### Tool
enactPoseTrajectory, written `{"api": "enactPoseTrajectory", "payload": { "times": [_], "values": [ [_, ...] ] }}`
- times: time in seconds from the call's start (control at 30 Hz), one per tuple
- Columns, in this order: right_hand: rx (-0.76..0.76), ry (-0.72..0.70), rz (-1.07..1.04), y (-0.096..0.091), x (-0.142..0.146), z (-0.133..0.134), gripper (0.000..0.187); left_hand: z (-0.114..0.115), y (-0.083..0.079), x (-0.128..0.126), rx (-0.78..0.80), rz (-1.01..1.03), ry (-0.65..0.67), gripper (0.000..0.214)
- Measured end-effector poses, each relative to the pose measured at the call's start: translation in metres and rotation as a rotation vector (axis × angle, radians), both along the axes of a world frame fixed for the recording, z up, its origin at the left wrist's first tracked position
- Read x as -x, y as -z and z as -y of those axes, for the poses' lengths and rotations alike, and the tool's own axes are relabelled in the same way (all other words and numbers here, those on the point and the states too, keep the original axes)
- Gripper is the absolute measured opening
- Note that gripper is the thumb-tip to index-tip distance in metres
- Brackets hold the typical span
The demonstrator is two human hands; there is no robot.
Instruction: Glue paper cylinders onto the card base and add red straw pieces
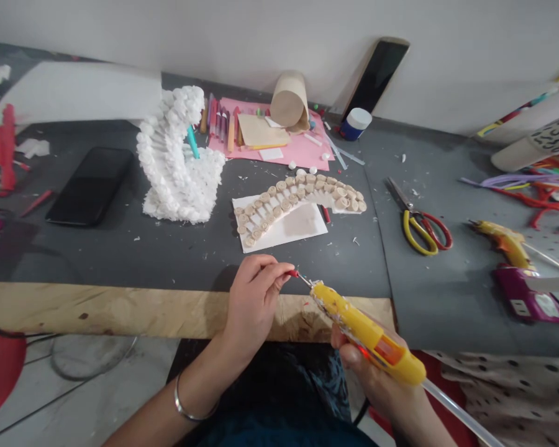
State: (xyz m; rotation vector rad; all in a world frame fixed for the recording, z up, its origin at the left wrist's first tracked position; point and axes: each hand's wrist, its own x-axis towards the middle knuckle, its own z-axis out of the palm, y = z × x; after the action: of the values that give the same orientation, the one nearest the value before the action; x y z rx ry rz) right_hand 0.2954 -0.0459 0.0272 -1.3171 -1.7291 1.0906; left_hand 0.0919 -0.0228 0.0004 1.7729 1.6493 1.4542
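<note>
Between the fingertips of my left hand (256, 298) is a small red piece (292, 272), apparently a short roll; its exact kind is too small to tell. My right hand (377, 379) grips a yellow hot glue gun (354, 320), with a clear glue stick (461, 413) sticking out of its back end. The gun's metal nozzle meets or nearly meets the red piece, just over the table's front edge. Beyond my hands lies a curved strip covered in beige paper coils (286, 202), resting partly on a white card (298, 230).
Left of the strip stands a white tufted model (177, 161) near a black phone (90, 186). Scissors (422, 226), a second glue gun (505, 242) and a purple extension socket (526, 295) lie right. Pink paper (317, 149), a cardboard tube (289, 102) and a jar (355, 124) sit behind.
</note>
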Motion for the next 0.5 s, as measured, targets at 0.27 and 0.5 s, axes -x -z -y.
{"api": "enactPoseTrajectory", "payload": {
  "times": [0.27, 0.5],
  "values": [
    [0.033, -0.016, 0.078, -0.009, 0.002, -0.003, 0.034, 0.001, 0.001, -0.001, -0.009, -0.008, 0.002, 0.014],
    [0.059, -0.002, 0.089, -0.01, 0.0, -0.002, 0.031, 0.0, 0.0, 0.0, 0.02, 0.014, 0.005, 0.013]
  ]
}}
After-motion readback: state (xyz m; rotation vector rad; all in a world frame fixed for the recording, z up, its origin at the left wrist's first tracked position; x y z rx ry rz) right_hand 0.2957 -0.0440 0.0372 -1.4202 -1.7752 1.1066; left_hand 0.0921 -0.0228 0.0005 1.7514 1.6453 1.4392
